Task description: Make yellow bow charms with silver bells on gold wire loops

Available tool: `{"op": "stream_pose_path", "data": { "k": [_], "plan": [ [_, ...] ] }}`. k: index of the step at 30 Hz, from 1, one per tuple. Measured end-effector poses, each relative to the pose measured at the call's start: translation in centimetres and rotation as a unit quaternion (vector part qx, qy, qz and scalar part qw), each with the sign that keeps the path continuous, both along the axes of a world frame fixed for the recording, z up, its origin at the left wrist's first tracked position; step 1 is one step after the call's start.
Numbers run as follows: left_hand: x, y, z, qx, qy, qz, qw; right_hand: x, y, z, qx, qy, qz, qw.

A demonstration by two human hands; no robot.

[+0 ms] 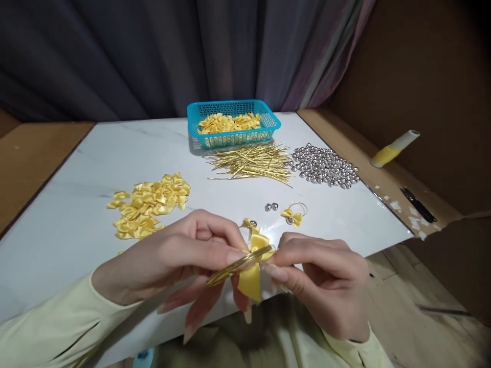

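Observation:
Pinched between the thumb and fingers of my left hand (192, 255) is a small bundle of gold cords (238, 266). A yellow satin bow (250, 282) stands against the bundle, at the same fingertips. My right hand (322, 273) is closed, its thumb and forefinger pressed together at the bow's right side; exactly what lies under those fingertips is partly hidden. Just beyond the hands, on the white tabletop (215, 204), are a bow with a silver bell and gold cord loop (292, 219) and another such bow (251, 225), partly covered. Two silver bells (271, 207) lie close by.
A blue basket (233, 139) of yellow bows stands at the back. Before it lies a heap of gold cords (251, 162), with a pile of silver bells (324, 164) to its right. Loose yellow bows (153, 199) spread leftward. A glue stick (395, 148) and black pen (418, 204) sit right.

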State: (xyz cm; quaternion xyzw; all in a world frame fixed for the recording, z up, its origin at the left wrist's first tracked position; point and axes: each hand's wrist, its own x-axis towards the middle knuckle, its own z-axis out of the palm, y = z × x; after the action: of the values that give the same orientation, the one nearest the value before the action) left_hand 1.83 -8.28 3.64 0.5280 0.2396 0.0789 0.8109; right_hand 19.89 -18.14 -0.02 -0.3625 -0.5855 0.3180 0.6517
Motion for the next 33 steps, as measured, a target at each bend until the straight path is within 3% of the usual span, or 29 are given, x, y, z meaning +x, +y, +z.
{"op": "stream_pose_path", "data": {
  "k": [4, 14, 22, 33],
  "plan": [
    [0.1, 0.2, 0.1, -0.082, 0.027, -0.038, 0.996, -0.2, -0.2, -0.1, -0.002, -0.009, -0.009, 1.0],
    [0.3, 0.1, 0.5, -0.083, 0.022, -0.052, 0.995, -0.5, -0.5, 0.5, -0.008, -0.021, -0.02, 1.0],
    [0.2, 0.0, 0.1, -0.138, 0.015, -0.049, 0.989, -0.5, -0.4, -0.2, 0.016, -0.02, -0.011, 1.0],
    [0.4, 0.0, -0.6, -0.133, 0.0, -0.055, 0.99, -0.1, -0.6, 0.3, 0.013, -0.053, -0.003, 0.998]
  ]
}}
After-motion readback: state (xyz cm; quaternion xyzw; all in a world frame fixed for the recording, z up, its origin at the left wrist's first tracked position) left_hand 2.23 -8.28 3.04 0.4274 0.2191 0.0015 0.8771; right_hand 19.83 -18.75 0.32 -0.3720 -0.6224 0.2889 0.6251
